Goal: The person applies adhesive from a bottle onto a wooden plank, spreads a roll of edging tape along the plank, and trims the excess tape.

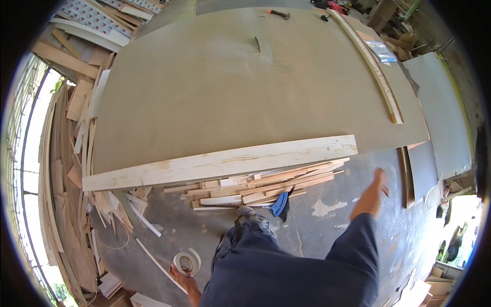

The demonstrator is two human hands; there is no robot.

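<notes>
My left hand (184, 280), low in the view, grips a roll of white edging tape (177, 261), whose loose end curls up at the right. A long thin white strip (157, 264) runs slantwise past that hand; whether the hand touches it I cannot tell. My right hand (379, 183) is stretched out over the floor to the right, holding nothing, its fingers loosely apart. Ahead of me, a large brown board (245, 97) lies flat. Along its near edge rests a long whitish plank (225, 163), to the left of my right hand.
Thin wood strips (266, 187) are stacked under the board's near edge, beside a blue broom head (279, 204). On the board are a hammer (279, 14), a dark slim tool (258, 44) and a long pale batten (368, 61). Offcuts (66, 189) crowd the left side.
</notes>
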